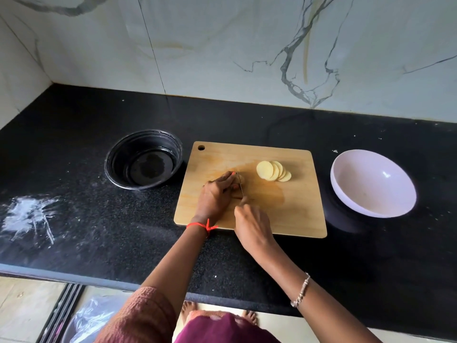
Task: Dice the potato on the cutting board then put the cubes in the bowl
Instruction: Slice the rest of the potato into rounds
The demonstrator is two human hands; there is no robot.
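A wooden cutting board [284, 214] lies on the black counter. Several round potato slices [273, 171] lie fanned out on its far right part. My left hand [216, 194] holds down the rest of the potato [241, 179], which is mostly hidden under my fingers. My right hand [252, 226] grips the handle of a knife [240, 184]; its thin blade stands edge-on against the potato right beside my left fingertips. A white bowl [371, 186] stands to the right of the board with nothing visible in it.
A black bowl [144, 160] sits left of the board. White powder smears [29, 216] mark the counter at far left. A marble wall [222, 45] backs the counter. The counter's front edge [99, 280] runs below my arms.
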